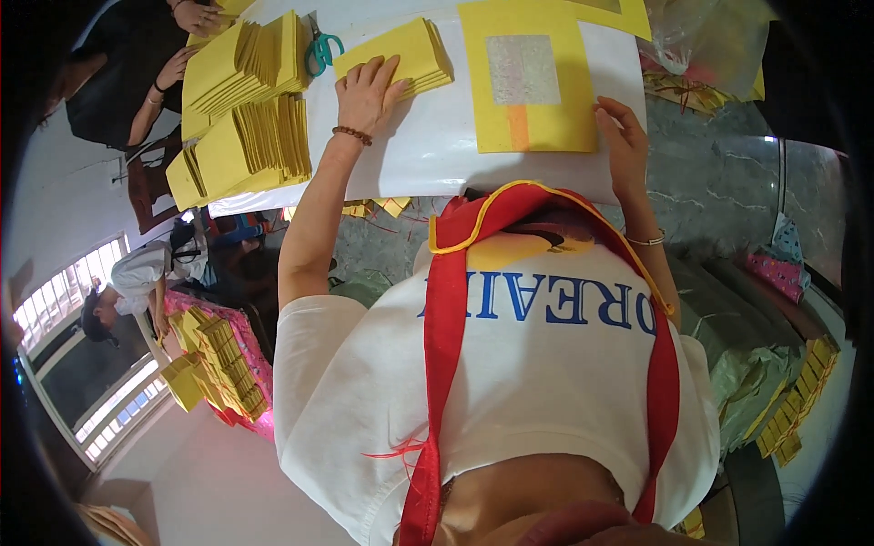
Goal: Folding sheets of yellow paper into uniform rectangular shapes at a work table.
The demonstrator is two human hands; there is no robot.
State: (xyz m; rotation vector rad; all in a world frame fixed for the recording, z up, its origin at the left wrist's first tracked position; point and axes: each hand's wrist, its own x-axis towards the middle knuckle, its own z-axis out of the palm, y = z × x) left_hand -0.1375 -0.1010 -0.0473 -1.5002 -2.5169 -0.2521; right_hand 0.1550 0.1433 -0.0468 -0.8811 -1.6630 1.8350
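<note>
My left hand [364,96] lies flat, fingers out, on a small stack of folded yellow paper [414,56] on the white-covered table [401,159]. To its right is a flat yellow sheet [537,127] with a silvery-grey square patch [523,70] and an orange strip [518,126] below the patch. By that sheet's right edge is my right hand [626,150], fingers loosely bent and apart, with nothing visible in it. Scissors with teal handles [320,55] rest just left of the small stack.
Large piles of folded yellow paper [241,146] fill the table's left side. A co-worker's hand [177,68] reaches in there. Another person [137,273] sits at lower left beside bundled yellow paper [223,364]. A clear plastic bag [687,41] is at upper right; wrapped green bundles [746,364] stand at right.
</note>
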